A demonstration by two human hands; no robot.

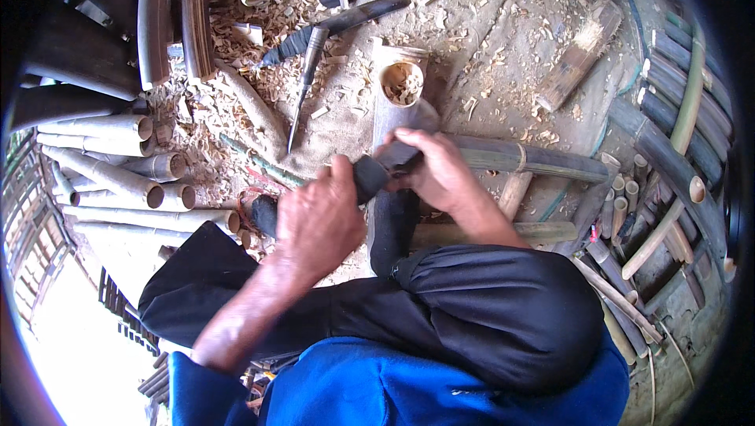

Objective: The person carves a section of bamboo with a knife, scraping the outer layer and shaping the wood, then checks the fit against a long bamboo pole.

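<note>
My left hand [318, 217] grips the dark handle of a knife [370, 176]. Its blade end is hidden under my right hand [436, 170], which presses on it over a pale hollow bamboo section [401, 99]. The bamboo section lies on the ground pointing away from me, its open end holding wood chips. My crossed legs in dark trousers [487, 308] sit just below the hands, with one dark-socked foot [393, 225] under the bamboo.
Cut bamboo tubes [118, 182] are stacked at the left. A long pointed metal tool [303, 88] and a dark curved sheath [346, 21] lie among shavings ahead. A wooden block [578, 56] lies at the right, beside dark bamboo poles [668, 143].
</note>
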